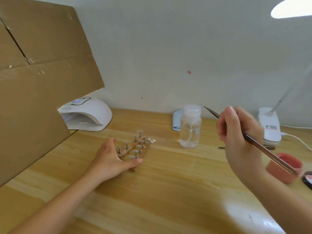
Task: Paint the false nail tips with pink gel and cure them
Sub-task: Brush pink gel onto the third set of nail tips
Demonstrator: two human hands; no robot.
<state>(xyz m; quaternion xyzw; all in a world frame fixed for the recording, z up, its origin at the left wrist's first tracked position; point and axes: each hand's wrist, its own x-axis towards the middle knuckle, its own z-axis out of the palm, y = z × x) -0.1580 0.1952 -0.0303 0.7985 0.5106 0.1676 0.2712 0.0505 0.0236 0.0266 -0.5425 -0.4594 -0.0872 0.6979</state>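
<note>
False nail tips, clear and pale, sit on small metal pegs in two rows along a wooden stand near the middle of the wooden table; no pink shows on them. The left hand grips the stand's near end, fingers on its left side and thumb curled across the near edge. The right hand hangs above the table's right side, fingers curled round a thin brush whose dark pointed tip slants up toward the wall. A white domed curing lamp stands at the back left, beside a tall cardboard sheet. A clear plastic pump bottle stands right of the stand, a folded blue cloth behind it. A round pink pot sits by the right edge, near a white desk-lamp base. Bare, pale-grained wood stretches between the stand and the near edge.
</note>
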